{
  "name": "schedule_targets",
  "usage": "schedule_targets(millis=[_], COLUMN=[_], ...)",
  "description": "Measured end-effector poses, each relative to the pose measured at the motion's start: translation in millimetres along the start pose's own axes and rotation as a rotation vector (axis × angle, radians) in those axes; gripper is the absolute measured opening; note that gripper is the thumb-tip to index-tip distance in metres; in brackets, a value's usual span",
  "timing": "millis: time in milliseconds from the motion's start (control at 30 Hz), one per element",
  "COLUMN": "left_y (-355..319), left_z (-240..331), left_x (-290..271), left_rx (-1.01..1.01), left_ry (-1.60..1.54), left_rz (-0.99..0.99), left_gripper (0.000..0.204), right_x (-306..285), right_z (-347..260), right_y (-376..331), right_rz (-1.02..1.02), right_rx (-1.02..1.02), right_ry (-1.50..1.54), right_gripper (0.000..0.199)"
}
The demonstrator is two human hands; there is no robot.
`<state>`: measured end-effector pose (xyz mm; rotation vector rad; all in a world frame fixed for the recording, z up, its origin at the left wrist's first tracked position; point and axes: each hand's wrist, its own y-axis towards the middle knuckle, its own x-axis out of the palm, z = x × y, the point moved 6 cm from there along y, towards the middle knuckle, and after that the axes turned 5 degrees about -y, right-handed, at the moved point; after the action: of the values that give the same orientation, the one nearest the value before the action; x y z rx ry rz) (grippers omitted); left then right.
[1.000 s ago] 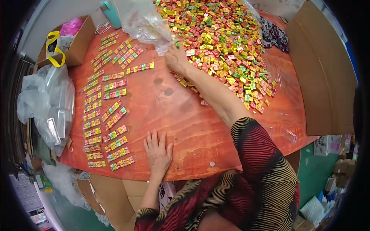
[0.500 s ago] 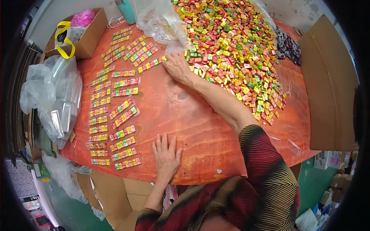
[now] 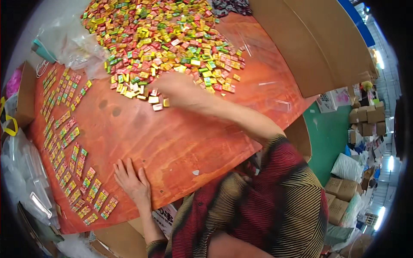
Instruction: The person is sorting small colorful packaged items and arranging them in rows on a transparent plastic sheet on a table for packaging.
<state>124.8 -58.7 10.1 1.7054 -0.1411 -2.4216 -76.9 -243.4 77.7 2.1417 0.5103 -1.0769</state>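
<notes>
A large heap of small wrapped blocks, red, yellow and green, covers the far part of the red wooden table. At the near edge of that heap is my right hand, smeared by motion. Its fingers are hidden among the blocks, so I cannot see whether it holds any. My left hand rests flat near the table's front edge with fingers spread and nothing in it. To its left, several narrow clear trays filled with such blocks lie in columns.
A clear plastic bag lies left of the heap. Clear empty trays in a bag hang at the left edge, below a cardboard box. A tall cardboard panel stands at the right, near a loose clear tray.
My view has swung to the right. My right hand has left the end of a filled row and moved right to the heap's near edge. My left hand stays flat on the table.
</notes>
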Motion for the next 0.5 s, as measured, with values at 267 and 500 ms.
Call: schedule_targets(millis=[267,500], left_y=[-4.3,13.2], left_z=[29.5,235.0], left_x=[-10.4,57.1], left_rx=[0.151,0.709], left_ry=[0.08,-0.245], left_rz=[0.049,-0.204], left_gripper=[0.037,0.058], right_x=[-157.9,-108.9], right_z=[52.2,9.5], right_y=[-231.6,-249.2], right_rz=[0.456,0.303], right_rx=[0.619,0.526], right_ry=[-0.388,-0.439], right_gripper=[0.022,0.024])
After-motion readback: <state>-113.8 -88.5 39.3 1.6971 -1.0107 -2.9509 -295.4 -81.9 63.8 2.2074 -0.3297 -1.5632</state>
